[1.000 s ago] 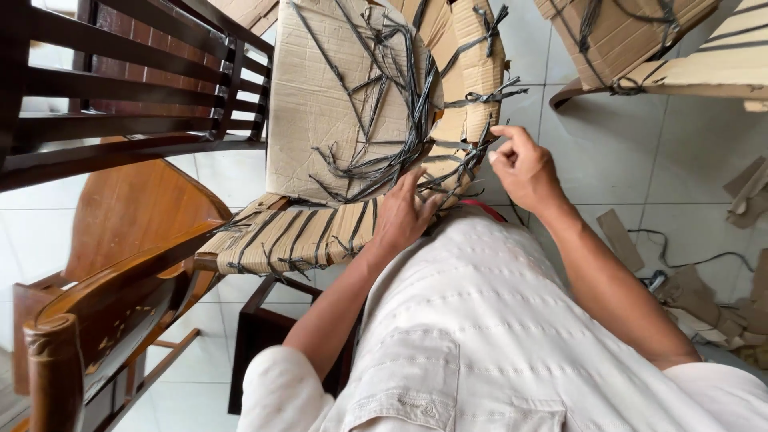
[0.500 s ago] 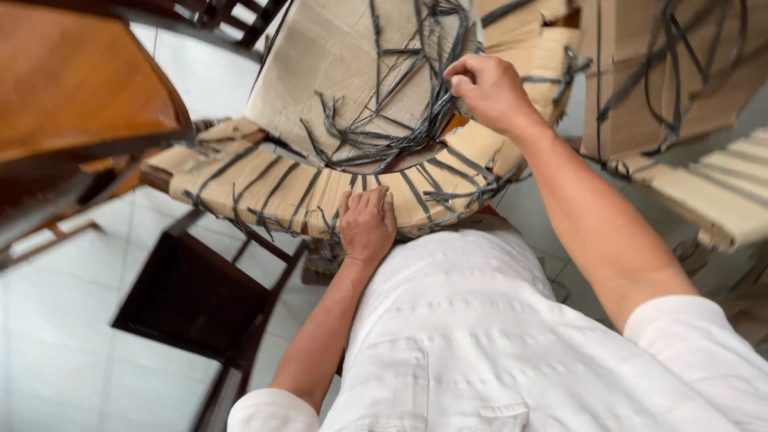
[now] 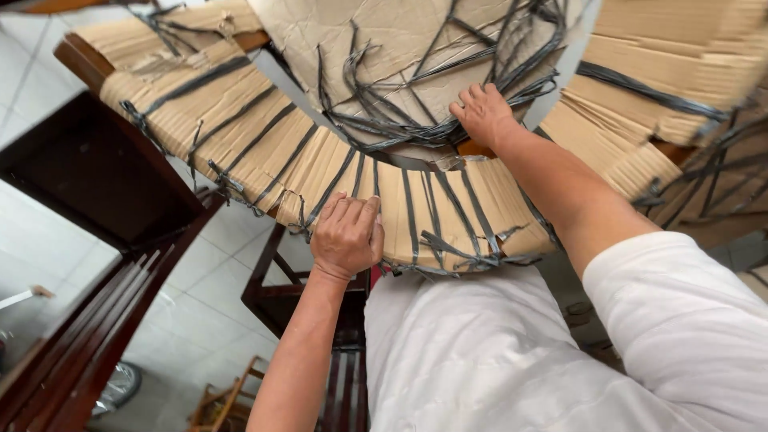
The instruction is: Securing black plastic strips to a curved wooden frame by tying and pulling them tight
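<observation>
Both hands work on a piece of furniture wrapped in corrugated cardboard. Nearest the camera, the left hand [image 3: 347, 237] is curled with fingers bent, pressing down on the near edge of the curved cardboard-wrapped rail [image 3: 320, 172]; whether it pinches anything under the fingers cannot be told. That rail arcs from upper left to lower right just in front of the person's white shirt [image 3: 496, 352], and dark grey plastic straps [image 3: 432, 232] cross it at intervals, some ending in loose frayed tails along its lower edge.

Further out, the right hand [image 3: 483, 114] reaches across the rail and lies palm-down with fingers bent at the lower edge of a flat cardboard panel [image 3: 400, 40], touching a tangled bunch of grey straps [image 3: 384, 120] there. It seems to close on the straps, but the grip itself is hidden beneath the hand.

To the right, another cardboard-wrapped part [image 3: 664, 88], also bound with dark straps, stands near the right forearm. To the left and below the rail, dark brown wooden furniture [image 3: 96, 176] stands on a pale tiled floor [image 3: 192, 320], and a slatted dark wooden piece [image 3: 72, 352] runs along the lower-left corner. At the far upper left, the end of the wrapped rail shows bare reddish-brown wood [image 3: 80, 60].
</observation>
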